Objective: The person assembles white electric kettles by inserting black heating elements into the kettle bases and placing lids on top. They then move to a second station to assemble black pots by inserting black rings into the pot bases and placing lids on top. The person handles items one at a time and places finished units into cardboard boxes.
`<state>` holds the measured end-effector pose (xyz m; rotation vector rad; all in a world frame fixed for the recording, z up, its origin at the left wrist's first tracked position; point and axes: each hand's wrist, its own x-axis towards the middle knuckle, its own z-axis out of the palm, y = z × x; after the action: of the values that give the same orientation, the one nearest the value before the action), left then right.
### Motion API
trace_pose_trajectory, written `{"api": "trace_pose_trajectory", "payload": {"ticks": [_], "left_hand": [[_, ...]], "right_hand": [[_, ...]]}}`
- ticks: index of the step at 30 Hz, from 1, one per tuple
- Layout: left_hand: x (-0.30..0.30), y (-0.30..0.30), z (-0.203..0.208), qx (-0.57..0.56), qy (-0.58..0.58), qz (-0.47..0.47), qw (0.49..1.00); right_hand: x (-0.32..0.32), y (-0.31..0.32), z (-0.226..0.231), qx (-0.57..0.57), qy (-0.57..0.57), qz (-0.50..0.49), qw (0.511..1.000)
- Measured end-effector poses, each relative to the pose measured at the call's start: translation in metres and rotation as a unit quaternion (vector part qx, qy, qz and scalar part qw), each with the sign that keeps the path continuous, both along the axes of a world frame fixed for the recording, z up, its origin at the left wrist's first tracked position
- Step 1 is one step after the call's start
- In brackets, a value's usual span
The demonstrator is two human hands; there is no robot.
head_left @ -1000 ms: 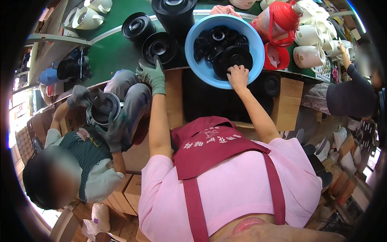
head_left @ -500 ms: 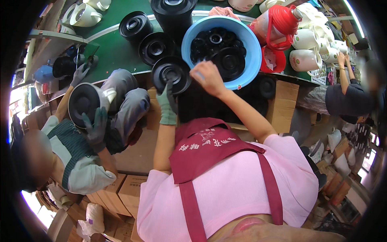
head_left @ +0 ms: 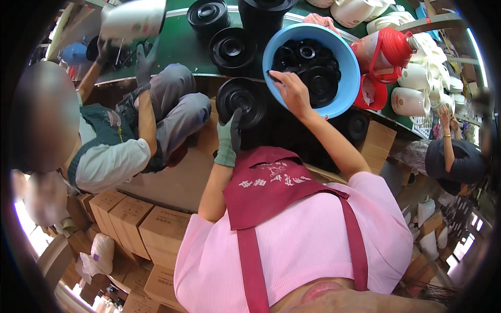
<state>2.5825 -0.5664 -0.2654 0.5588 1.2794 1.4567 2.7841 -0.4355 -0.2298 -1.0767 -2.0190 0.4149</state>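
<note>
Across the top, a long green counter [head_left: 180,39], bent into a curve. At lower left, a pile of brown cardboard boxes [head_left: 164,229]. At the left, a seated co-worker [head_left: 112,161] with gloved hands close to a white flowered jug [head_left: 134,22]; at the far right, another person [head_left: 456,163] in dark clothes, hands near more pale jugs. Across the lower middle, a pink shirt [head_left: 308,240] under a dark red apron [head_left: 276,201]. At the counter's near edge, a wide light-blue basin [head_left: 352,78]; to its left, dark round stacks [head_left: 233,49] close together; to its right, a red-and-white thermos [head_left: 389,52], with a red tub [head_left: 381,98] holding paper just in front. Below the basin's left side, just off the counter's edge, a black disc [head_left: 241,99] with raised rings, face toward the camera. Inside the basin, a second black disc [head_left: 319,86]. At the first disc's lower edge, the left hand [head_left: 230,135] in a green-and-grey glove, grip closed on it, one dark finger laid over its face. By the basin's left rim, the bare right hand [head_left: 297,95], fingers bent and tips close together; any hold at those tips too unclear to tell. Around the second disc, small black rings [head_left: 307,51].
</note>
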Motion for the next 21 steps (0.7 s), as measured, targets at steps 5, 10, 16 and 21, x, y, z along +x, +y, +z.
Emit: {"api": "trace_pose_trajectory", "payload": {"ticks": [5, 10, 16, 21], "left_hand": [[0.018, 0.018, 0.031, 0.001, -0.029, -0.054, 0.998], [0.029, 0.019, 0.033, -0.002, -0.022, -0.064, 0.998], [0.016, 0.010, 0.036, -0.008, 0.021, -0.084, 0.996], [0.010, 0.009, 0.049, -0.038, -0.001, -0.136, 0.990]], "right_hand": [[-0.012, -0.057, 0.020, 0.030, 0.009, 0.064, 0.997], [-0.006, -0.073, 0.030, 0.036, -0.037, 0.074, 0.996], [0.000, -0.080, 0.036, -0.003, 0.070, 0.004, 0.998], [0.009, -0.078, 0.027, -0.298, 0.196, -0.050, 0.933]]}}
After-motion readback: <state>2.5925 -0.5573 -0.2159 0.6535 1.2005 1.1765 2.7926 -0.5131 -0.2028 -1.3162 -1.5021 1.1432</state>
